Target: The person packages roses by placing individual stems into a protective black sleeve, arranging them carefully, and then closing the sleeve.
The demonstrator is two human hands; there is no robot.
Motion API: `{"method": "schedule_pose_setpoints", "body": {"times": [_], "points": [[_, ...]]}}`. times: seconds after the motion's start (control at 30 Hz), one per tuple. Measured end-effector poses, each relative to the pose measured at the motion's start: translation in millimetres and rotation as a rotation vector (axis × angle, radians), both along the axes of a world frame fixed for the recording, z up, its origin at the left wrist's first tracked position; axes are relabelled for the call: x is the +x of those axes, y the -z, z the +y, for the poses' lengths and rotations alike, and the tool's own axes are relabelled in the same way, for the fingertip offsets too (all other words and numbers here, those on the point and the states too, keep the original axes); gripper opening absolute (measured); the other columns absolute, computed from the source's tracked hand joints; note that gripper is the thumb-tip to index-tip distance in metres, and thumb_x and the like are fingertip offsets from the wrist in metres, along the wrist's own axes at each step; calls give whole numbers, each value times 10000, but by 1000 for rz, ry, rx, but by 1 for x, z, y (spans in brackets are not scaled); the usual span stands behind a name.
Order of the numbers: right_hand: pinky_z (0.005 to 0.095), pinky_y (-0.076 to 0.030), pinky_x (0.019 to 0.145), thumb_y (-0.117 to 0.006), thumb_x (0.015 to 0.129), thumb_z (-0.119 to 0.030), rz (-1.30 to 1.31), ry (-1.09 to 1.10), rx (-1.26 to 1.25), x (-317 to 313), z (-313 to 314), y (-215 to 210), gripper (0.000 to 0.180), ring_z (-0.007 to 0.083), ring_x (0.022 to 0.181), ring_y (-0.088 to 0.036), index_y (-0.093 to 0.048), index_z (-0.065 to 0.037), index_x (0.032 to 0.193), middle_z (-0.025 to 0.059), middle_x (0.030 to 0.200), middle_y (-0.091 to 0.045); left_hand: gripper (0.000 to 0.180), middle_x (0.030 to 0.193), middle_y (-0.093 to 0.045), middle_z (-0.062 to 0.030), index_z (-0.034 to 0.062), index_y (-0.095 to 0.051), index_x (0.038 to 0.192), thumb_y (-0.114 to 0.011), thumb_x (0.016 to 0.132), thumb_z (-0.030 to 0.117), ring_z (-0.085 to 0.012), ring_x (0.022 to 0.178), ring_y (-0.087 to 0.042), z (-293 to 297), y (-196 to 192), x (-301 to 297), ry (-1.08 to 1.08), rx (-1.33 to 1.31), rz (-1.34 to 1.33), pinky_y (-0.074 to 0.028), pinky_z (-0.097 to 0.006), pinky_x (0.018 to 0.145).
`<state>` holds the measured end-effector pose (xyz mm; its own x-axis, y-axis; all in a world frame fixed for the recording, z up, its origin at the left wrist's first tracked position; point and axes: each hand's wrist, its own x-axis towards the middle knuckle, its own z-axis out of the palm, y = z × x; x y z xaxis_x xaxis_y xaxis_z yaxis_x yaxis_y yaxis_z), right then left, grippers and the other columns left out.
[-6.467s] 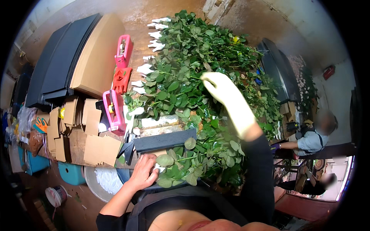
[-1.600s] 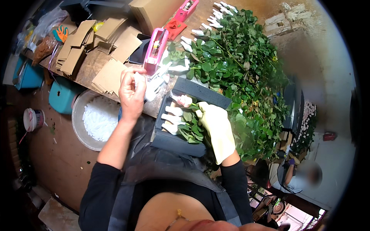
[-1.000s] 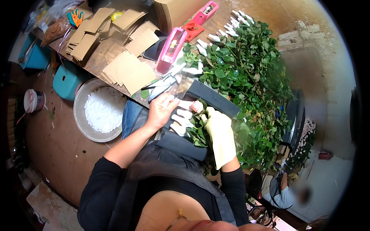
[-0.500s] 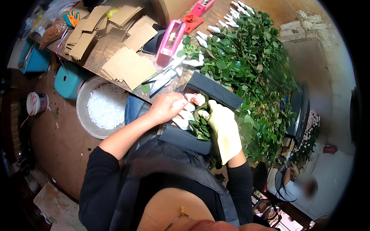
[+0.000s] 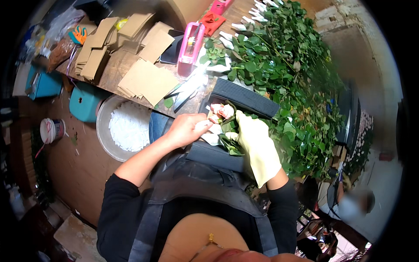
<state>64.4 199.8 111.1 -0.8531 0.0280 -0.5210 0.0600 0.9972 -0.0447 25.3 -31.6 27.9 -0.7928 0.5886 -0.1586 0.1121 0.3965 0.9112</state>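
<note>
Pale pink roses (image 5: 224, 111) lie in a dark trough between two ridged black side blocks, the far block (image 5: 246, 97) and the near block (image 5: 216, 156). Beside the blooms sit white-wrapped flower heads (image 5: 211, 138). My bare left hand (image 5: 190, 129) is closed at the left side of the trough, fingertips pinched on a white wrap by the roses. My right hand (image 5: 257, 146), in a pale yellow glove, is curled round the leafy stems (image 5: 231, 142) just right of the blooms; its fingertips are partly hidden among the leaves.
A large heap of leafy rose stems (image 5: 297, 87) covers the table's right side. Scissors (image 5: 187, 94), cardboard sheets (image 5: 147, 83) and a pink tape dispenser (image 5: 191, 48) lie left of it. A basin of white pieces (image 5: 128, 129) stands lower left. Another person (image 5: 351, 205) works far right.
The whole view has shifted slightly. My hands stay at the trough, with only small finger movement around the roses and leaves.
</note>
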Motion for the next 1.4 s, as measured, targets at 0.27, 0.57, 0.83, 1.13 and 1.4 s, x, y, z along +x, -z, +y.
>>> {"method": "schedule_pose_setpoints", "body": {"times": [0.27,0.57,0.83,1.13,1.4], "points": [[411,-549,859,-688,923,-424,-79,281,-416,-2,17,-71,538,308,964,-707,-603,-122,1360,150,995,-735,148,697,-601,-1,40,-604,801,-702,898,94,-47,689,-576,-69,-19,-12,-219,75,-67,-474,-272,620],[450,-557,788,-673,917,-291,-24,-275,-318,17,-1,-36,240,349,859,-723,-731,-92,1039,133,926,-750,331,925,-723,-165,91,-720,1050,-710,941,404,-400,883,-683,-8,-20,-28,532,-103,40,-535,-459,762],[464,-556,754,-661,861,-83,-309,-363,-52,-1,-26,-12,200,309,915,-753,-783,-44,1015,134,987,-776,273,752,-540,81,51,-627,851,-664,1014,266,-36,717,-445,-12,0,10,67,147,-421,-375,-249,637],[462,-566,786,-617,911,-166,-228,-281,-200,7,-10,-23,229,355,881,-745,-751,-37,1045,174,936,-757,214,774,-597,-82,60,-672,903,-751,896,259,-195,763,-591,-145,1,4,-215,-551,136,-472,-361,670],[448,-558,730,-583,891,-107,6,-577,-252,9,-12,-3,138,341,773,-710,-712,-79,930,140,820,-717,636,1482,-408,-213,138,-522,1475,-756,890,224,-377,1373,-435,-50,-13,-14,141,-48,255,-367,-434,1147]]}}
